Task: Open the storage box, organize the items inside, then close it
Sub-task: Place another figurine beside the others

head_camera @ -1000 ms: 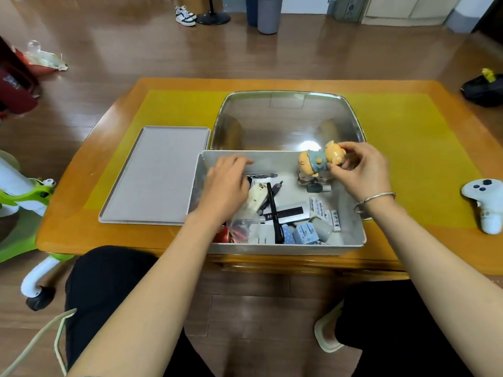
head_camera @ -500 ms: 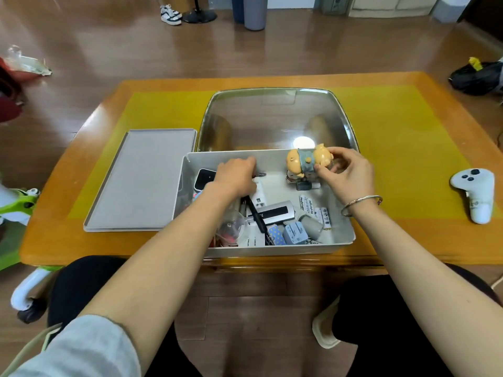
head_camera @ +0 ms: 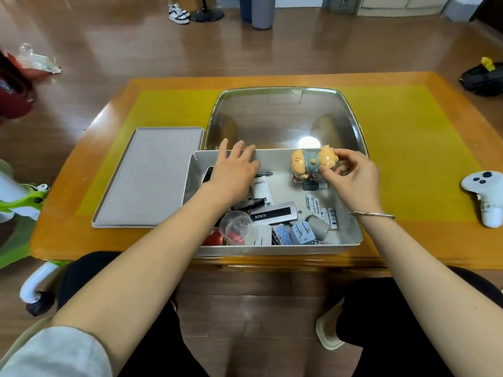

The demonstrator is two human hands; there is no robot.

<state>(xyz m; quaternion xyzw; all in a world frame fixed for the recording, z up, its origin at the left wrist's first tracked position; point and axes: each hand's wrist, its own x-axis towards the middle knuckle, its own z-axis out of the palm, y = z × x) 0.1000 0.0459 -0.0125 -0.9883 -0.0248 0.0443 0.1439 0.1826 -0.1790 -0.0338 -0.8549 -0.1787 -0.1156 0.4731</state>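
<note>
The grey storage box (head_camera: 275, 250) stands open at the table's near edge, its grey lid (head_camera: 148, 183) lying flat to the left. My right hand (head_camera: 351, 176) holds a small orange and blue toy figure (head_camera: 313, 161) above the box's far right corner. With fingers spread, my left hand (head_camera: 234, 170) reaches over the box's far left part and holds nothing. Inside lie white batteries (head_camera: 324, 210), a black and silver case marked BENTE (head_camera: 273, 213), a clear round cup (head_camera: 235, 227), blue clips (head_camera: 300, 232) and a black phone (head_camera: 208, 174) partly under my left hand.
A shiny metal tray (head_camera: 285, 118) sits just behind the box on the yellow mat (head_camera: 408, 148). A white game controller (head_camera: 487, 194) lies at the table's right end. A green and white wheeled toy (head_camera: 21, 208) stands by the table's left end.
My left hand has lifted from the box's middle toward the far left wall, its fingers now spread. The right hand still holds the toy figure in about the same place.
</note>
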